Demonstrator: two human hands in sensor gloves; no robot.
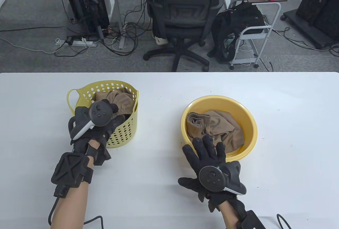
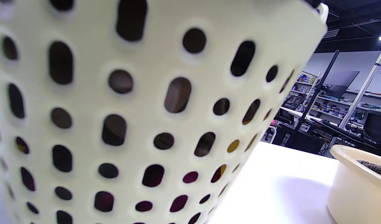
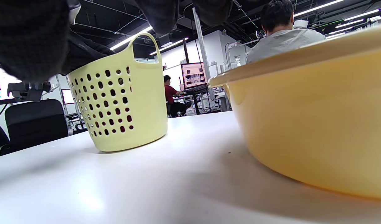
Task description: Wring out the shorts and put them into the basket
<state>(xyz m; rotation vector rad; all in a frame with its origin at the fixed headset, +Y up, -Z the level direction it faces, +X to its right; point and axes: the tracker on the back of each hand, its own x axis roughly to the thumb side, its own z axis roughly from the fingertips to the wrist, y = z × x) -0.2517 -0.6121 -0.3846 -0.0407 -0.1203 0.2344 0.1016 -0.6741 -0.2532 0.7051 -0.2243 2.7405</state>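
Note:
A yellow perforated basket [image 1: 128, 129] stands left of centre with tan shorts [image 1: 120, 99] bunched inside. My left hand [image 1: 112, 113] hangs over its near rim, fingers dipping inside above the cloth; the tracker hides whether they hold it. The left wrist view is filled by the basket wall [image 2: 147, 102]. A second pair of tan shorts [image 1: 217, 127] lies in the yellow basin [image 1: 250, 119] on the right. My right hand [image 1: 208, 145] has straight, spread fingers reaching over the basin's near rim, tips at the cloth's edge. The right wrist view shows the basin wall [image 3: 318, 124] and basket [image 3: 122, 102].
The white table [image 1: 169, 86] has bare surface between the basket and the basin and in front of both. Beyond its far edge stand an office chair [image 1: 185, 14], a white cart [image 1: 254, 35] and floor cables. A seated person [image 3: 280, 37] is far behind.

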